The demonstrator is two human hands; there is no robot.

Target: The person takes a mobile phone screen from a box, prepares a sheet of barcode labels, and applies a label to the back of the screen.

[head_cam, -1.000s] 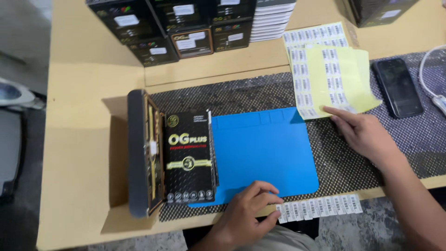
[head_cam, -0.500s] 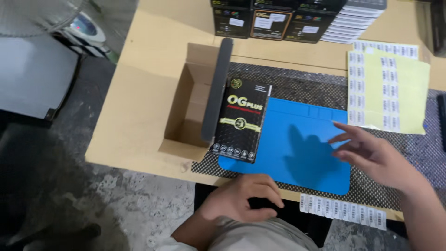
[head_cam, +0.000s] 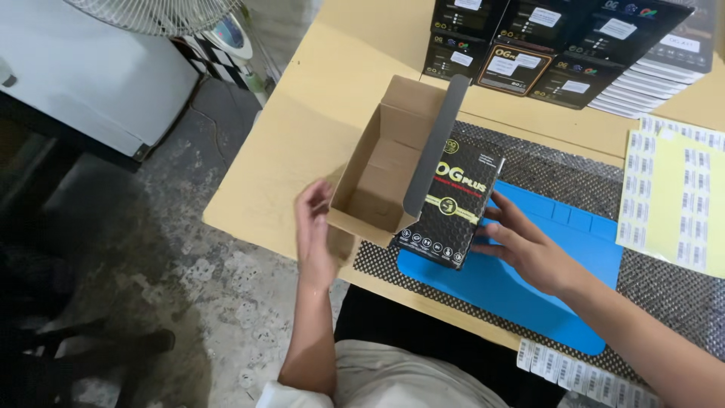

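Observation:
An open brown cardboard box [head_cam: 375, 175] with a dark grey upright flap sits at the table's near left edge. A black product box [head_cam: 451, 205] with yellow-green print leans against that flap, partly on the blue mat [head_cam: 544, 283]. My left hand [head_cam: 317, 236] presses flat on the cardboard box's near left corner. The fingertips of my right hand [head_cam: 522, 247] grip the black box's right side.
A black woven mat [head_cam: 574, 172] lies under the blue one. Stacked black product boxes [head_cam: 559, 45] line the table's far edge. Yellow sticker sheets [head_cam: 672, 198] lie at the right, a label strip [head_cam: 578, 372] near the front edge. A fan [head_cam: 158, 11] and a white cabinet [head_cam: 98, 75] stand at the left.
My view swung left. My left hand left the blue mat's front edge and reached the cardboard box. My right hand came from the sticker sheets across to the black box.

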